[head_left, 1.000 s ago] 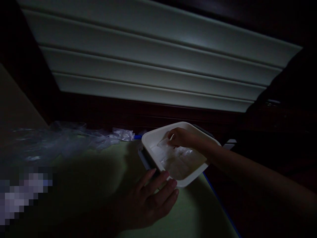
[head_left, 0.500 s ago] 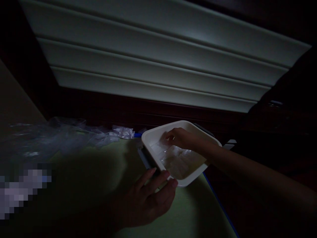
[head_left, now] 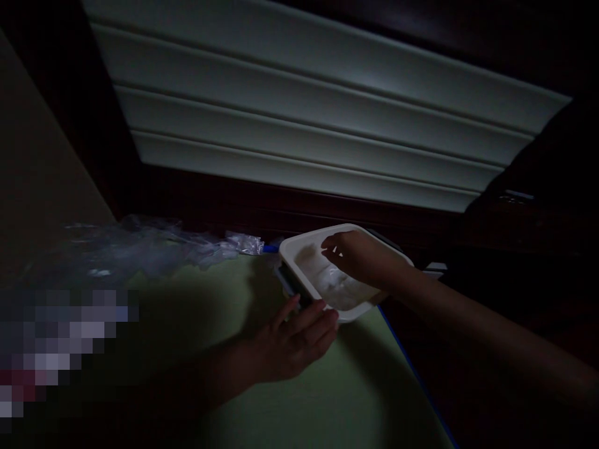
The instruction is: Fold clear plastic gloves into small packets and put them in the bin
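Note:
A white plastic bin (head_left: pixel 306 237) with rounded corners and dark side handles sits near the middle of the view. Crumpled clear plastic bags (head_left: pixel 339 280) lie inside it. The fingers of my left hand (head_left: pixel 292 343) are bent over the bin's near left corner and grip its rim. From the right, my right hand (head_left: pixel 355 252) reaches over the bin, its fingers curled and thumb close to the fingertips. Whatever is between those fingertips, if anything, is too dark to make out.
Clear plastic bags (head_left: pixel 163 252) are heaped along the back left of the green surface (head_left: pixel 290 411). A blue strip (head_left: pixel 412 368) runs down its right edge. Behind stands a dark frame with pale slatted panels (head_left: pixel 299 112). A blurred-out patch (head_left: pixel 56 349) covers the lower left.
My right hand has lifted slightly off the bags, its fingers now higher over the bin. The bin's near edge and my left hand have moved up together. The view has shifted a little left.

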Motion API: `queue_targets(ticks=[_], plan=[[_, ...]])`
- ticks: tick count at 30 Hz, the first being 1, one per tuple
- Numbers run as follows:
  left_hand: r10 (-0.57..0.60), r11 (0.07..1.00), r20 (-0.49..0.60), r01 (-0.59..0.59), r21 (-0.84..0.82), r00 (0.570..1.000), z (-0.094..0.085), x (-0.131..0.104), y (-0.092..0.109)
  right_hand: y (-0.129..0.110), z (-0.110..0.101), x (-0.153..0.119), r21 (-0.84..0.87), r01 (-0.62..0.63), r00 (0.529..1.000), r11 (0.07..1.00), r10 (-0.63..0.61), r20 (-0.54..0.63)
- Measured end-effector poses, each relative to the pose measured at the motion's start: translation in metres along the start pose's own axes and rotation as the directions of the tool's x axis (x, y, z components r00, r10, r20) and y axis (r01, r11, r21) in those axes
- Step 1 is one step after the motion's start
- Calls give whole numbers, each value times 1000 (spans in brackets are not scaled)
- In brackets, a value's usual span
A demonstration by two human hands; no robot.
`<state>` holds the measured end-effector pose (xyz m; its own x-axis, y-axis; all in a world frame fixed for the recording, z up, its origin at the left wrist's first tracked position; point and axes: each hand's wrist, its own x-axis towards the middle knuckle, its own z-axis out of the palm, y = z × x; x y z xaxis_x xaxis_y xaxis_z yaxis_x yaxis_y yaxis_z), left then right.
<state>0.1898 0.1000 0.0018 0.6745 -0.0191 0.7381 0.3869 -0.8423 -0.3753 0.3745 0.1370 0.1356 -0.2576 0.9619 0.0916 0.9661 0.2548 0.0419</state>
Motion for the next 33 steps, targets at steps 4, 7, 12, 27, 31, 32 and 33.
queue_targets(ticks=[4,7,12,27,31,32,33], plan=[[4,1000,-52,-4,-8,999,3,-4,3,-32,-19,-21,-43,9,980,999,-17,-199],[67,997,-35,-68,-22,997,-7,-9,5,-56,-28,-36,-36,28,951,999,-38,-308],[141,990,262,-127,-68,955,-57,-24,4,-89,-22,-58,-83,184,880,979,-202,-430],[-290,922,625,386,-19,725,-181,-139,-21,-240,60,-8,89,421,897,903,-400,-191],[-308,898,665,439,-32,680,-182,-145,-21,-280,67,18,204,481,872,852,-441,-213],[-308,895,671,444,-35,674,-182,-146,-21,-290,66,24,225,505,859,833,-459,-226],[-307,894,675,447,-38,671,-182,-147,-21,-299,65,31,241,531,844,812,-481,-238]])
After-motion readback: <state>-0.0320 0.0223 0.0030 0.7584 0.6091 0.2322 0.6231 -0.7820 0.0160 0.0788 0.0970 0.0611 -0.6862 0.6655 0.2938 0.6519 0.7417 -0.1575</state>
